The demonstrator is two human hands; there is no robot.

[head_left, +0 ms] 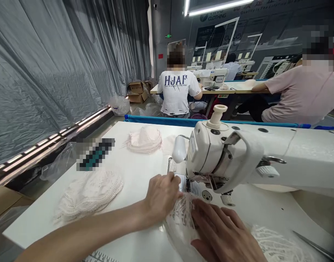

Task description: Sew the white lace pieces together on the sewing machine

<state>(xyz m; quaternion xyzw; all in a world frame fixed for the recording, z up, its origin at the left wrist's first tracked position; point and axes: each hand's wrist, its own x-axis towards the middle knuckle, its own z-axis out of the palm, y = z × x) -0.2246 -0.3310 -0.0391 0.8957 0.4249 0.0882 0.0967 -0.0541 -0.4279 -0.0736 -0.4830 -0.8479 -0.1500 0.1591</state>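
Note:
A strip of white lace fabric [180, 222] lies on the sewing machine's bed, its far end close to the presser foot [188, 185]. My left hand [162, 194] is closed at the left edge of the lace, its fingers curled and pinched just left of the foot. Flat on the lace from the right rests my right hand [227, 231], fingers stretched forward and thumb out to the side. The white sewing machine [221, 153] stands over the work, its needle area partly hidden behind the head.
On the white table [139, 171] lie a lace pile [93, 189], a pale pink pile [145, 140], loose lace [276, 242], a pointed metal tool [317, 245] and a ruler [99, 256]. A blurred dark object [95, 154] sits near the left edge. People work at tables ahead.

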